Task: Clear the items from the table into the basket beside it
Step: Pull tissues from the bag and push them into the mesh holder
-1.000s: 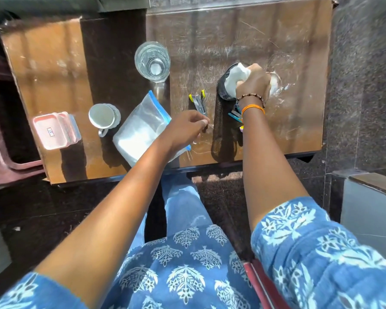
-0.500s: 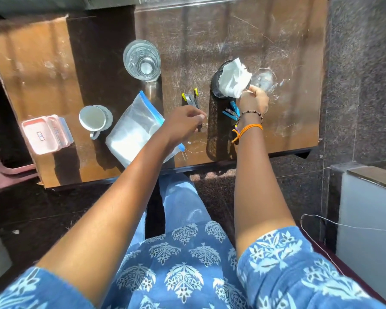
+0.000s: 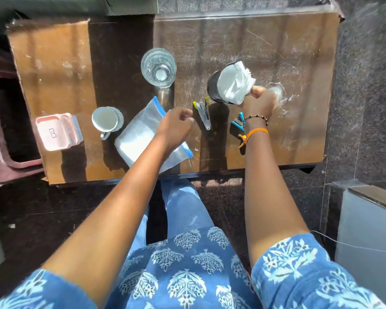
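Note:
On the wooden table (image 3: 54, 63) stand a black mesh holder (image 3: 213, 90) stuffed with a white cloth (image 3: 235, 83), a tall glass (image 3: 158, 67), a white cup (image 3: 106, 120), a pink lidded box (image 3: 56, 131), a zip bag (image 3: 140, 134), a yellow-grey stapler (image 3: 203, 114) and a small blue stapler (image 3: 239, 123). My right hand (image 3: 259, 104) curls around the near side of a small clear glass (image 3: 277, 90), thumb against the cloth. My left hand (image 3: 176, 126) hovers loosely curled over the zip bag's top edge, holding nothing, just left of the yellow-grey stapler.
A maroon plastic bin-like piece (image 3: 0, 130) stands against the table's left end. Dark stone floor (image 3: 354, 108) lies to the right, with a grey box (image 3: 370, 226) at the lower right. My knees sit under the table's near edge.
My right hand came off the top of the cloth and shifted right to the small clear glass. My left hand left the yellow-grey stapler and drew back left over the bag.

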`<state>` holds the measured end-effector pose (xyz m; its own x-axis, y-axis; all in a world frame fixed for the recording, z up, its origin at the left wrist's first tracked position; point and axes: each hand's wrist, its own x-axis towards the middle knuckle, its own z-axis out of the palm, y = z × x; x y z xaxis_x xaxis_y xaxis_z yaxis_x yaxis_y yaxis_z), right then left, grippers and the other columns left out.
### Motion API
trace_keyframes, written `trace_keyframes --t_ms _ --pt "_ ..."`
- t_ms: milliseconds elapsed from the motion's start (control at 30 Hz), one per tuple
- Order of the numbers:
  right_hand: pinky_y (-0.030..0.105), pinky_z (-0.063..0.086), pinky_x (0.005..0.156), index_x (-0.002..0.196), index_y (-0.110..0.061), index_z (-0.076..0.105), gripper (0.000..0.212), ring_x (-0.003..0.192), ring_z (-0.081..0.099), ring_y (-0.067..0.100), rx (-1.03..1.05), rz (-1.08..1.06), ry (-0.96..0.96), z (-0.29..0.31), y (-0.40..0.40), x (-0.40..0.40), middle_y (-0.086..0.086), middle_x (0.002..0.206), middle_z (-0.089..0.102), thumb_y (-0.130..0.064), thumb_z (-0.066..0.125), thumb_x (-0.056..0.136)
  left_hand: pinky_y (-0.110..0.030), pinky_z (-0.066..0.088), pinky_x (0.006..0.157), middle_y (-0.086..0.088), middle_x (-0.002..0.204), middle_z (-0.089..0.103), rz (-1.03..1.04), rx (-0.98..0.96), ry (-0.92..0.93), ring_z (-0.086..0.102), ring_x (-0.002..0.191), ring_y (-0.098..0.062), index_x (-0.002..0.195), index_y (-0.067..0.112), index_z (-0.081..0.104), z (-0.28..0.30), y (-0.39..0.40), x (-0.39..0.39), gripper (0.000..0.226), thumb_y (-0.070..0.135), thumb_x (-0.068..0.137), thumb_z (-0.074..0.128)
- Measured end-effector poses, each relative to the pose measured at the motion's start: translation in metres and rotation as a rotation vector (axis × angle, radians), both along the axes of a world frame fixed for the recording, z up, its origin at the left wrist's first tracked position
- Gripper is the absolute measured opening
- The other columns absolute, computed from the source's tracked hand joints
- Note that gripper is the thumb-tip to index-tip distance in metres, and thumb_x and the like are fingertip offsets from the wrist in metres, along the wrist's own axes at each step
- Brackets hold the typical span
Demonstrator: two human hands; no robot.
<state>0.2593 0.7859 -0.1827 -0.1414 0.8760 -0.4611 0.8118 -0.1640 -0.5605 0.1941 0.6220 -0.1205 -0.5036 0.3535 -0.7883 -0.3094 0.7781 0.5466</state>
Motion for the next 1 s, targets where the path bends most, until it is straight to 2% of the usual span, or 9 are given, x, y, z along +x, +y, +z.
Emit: trace_keyframes --t_ms 133,200,267,433,667,800,900,967,1000 --pt "0.033 0.055 0.071 0.087 -0.006 0.074 0.017 0.072 0.060 0.017 0.002 0.051 0.050 0.005 -0.021 -0.034 0.012 0.083 0.074 -0.009 0.064 0.074 -0.038 0.041 0.105 -0.010 0.122 0.056 0.023 -0.070 0.102 0.054 0.114 -0.023 0.121 0.012 0.055 -0.011 -0.013 -0.017 0.033 0.008 0.089 0.045" --pt "0.029 0.050 0.064 0.078 -0.007 0.074 0.014 0.068 0.054 0.017 0.006 0.098 0.047 0.002 -0.031 -0.049 0.017 0.078 0.071 -0.005 0.061 0.072 -0.036 0.040 0.105 -0.014 0.126 0.051 -0.010 -0.092 0.160 0.053 0.116 -0.026 0.124 0.013 0.053 -0.014 -0.019 -0.027 0.038 0.007 0.088 0.046" --pt "0.027 0.038 0.058 0.061 -0.007 0.067 0.015 0.064 0.043 0.023 0.049 0.135 0.016 -0.003 -0.040 -0.061 0.019 0.064 0.057 -0.004 0.059 0.074 -0.028 0.028 0.108 -0.014 0.143 0.037 -0.085 -0.158 0.216 0.042 0.131 -0.025 0.139 0.011 0.040 -0.019 -0.025 -0.038 0.049 0.008 0.090 0.045" --pt "0.026 0.033 0.059 0.071 -0.002 0.068 0.013 0.066 0.042 0.023 0.074 0.119 -0.029 -0.014 -0.045 -0.081 0.010 0.063 0.049 -0.009 0.058 0.074 -0.024 0.012 0.116 -0.009 0.160 0.006 -0.244 -0.151 0.243 0.013 0.147 -0.021 0.148 0.005 0.017 -0.030 -0.038 -0.058 0.061 0.005 0.092 0.041" --pt "0.025 0.050 0.065 0.078 -0.011 0.072 0.016 0.071 0.059 0.020 -0.009 0.177 -0.079 -0.017 -0.039 -0.090 0.013 0.077 0.068 -0.009 0.056 0.080 -0.026 0.008 0.118 -0.009 0.160 0.005 -0.287 -0.118 0.247 0.007 0.148 -0.020 0.148 0.005 0.014 -0.039 -0.036 -0.067 0.066 0.001 0.089 0.043" --pt "0.037 0.060 0.073 0.076 -0.005 0.073 0.015 0.077 0.070 0.026 -0.033 0.109 -0.053 -0.020 -0.037 -0.091 0.010 0.074 0.070 -0.004 0.058 0.076 -0.027 0.013 0.117 -0.007 0.160 0.006 -0.271 -0.110 0.258 0.012 0.147 -0.021 0.148 0.006 0.017 -0.039 -0.036 -0.065 0.065 -0.001 0.089 0.044" --pt "0.027 0.057 0.069 0.048 -0.013 0.055 0.030 0.071 0.064 0.019 -0.038 0.124 -0.110 -0.021 -0.037 -0.091 0.002 0.060 0.060 -0.005 0.057 0.078 -0.028 0.011 0.118 -0.006 0.160 0.005 -0.278 -0.113 0.267 0.009 0.148 -0.021 0.148 0.006 0.016 -0.040 -0.036 -0.066 0.064 -0.001 0.090 0.043" --pt "0.024 0.047 0.060 0.043 -0.017 0.040 0.041 0.066 0.055 0.018 -0.014 0.143 -0.144 -0.019 -0.037 -0.090 0.000 0.059 0.054 -0.008 0.056 0.079 -0.028 0.010 0.118 -0.006 0.160 0.004 -0.281 -0.109 0.261 0.008 0.148 -0.020 0.148 0.007 0.015 -0.041 -0.037 -0.067 0.065 0.000 0.091 0.043" --pt "0.022 0.042 0.059 0.044 -0.016 0.043 0.039 0.065 0.051 0.018 -0.016 0.149 -0.151 -0.018 -0.038 -0.089 0.001 0.059 0.053 -0.009 0.056 0.080 -0.028 0.010 0.118 -0.005 0.160 0.004 -0.277 -0.108 0.251 0.007 0.148 -0.019 0.149 0.008 0.014 -0.041 -0.038 -0.067 0.065 0.000 0.091 0.044"
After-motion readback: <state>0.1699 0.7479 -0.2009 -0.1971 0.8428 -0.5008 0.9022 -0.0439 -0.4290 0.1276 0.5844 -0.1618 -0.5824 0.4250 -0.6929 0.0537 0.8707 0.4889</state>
